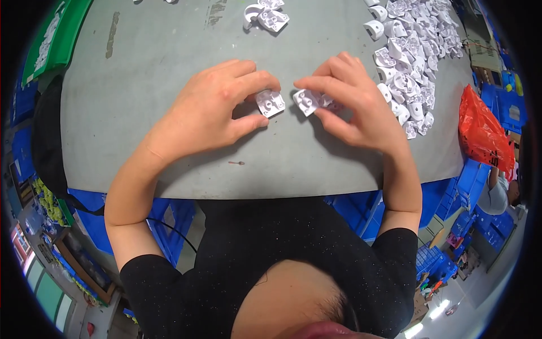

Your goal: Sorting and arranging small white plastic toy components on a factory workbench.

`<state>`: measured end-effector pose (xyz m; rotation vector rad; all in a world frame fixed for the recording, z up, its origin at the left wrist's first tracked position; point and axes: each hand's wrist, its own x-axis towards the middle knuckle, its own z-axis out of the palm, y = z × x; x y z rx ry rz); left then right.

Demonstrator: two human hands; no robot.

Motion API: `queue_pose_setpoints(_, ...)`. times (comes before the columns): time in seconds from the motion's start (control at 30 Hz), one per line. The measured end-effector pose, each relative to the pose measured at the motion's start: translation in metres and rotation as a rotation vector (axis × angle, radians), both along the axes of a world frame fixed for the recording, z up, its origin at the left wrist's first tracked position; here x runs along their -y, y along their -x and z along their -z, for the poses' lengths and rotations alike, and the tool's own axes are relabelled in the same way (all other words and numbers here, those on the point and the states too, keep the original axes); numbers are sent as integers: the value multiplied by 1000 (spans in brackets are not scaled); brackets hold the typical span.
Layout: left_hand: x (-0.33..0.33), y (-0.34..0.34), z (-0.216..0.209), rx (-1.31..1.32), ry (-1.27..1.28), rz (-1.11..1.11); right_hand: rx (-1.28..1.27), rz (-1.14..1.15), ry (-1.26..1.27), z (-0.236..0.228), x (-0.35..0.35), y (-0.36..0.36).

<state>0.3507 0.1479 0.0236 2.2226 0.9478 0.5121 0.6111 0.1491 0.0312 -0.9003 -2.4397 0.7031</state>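
Grey tabletop (141,85) spreads under me, with a heap of white plastic parts (409,56) within reach at my right. My left hand (212,110) pinches one small white piece (270,103) and my right hand (353,96) pinches another piece (307,101), faces turned up so I can see them.

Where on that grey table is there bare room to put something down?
Bare: the wide stretch of table beyond the left hand, and the strip along the near edge, save a small screw. Crowded: the heap of white parts beside the right hand.
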Motion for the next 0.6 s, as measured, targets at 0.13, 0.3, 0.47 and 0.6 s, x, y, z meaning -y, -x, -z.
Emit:
queue_pose_setpoints(0.13,-2,0,-1,-9,95,-5,86,-54,-36,3,5,1)
queue_pose_setpoints(0.3,1,-3,-2,-16,43,-35,33,-21,-17,8,4,3)
queue_pose_setpoints(0.47,4,-5,3,-10,-18,-60,-54,4,77,10,0,-2)
queue_pose_setpoints(0.6,6,-6,6,-22,-64,-76,-79,14,165,13,-2,-5)
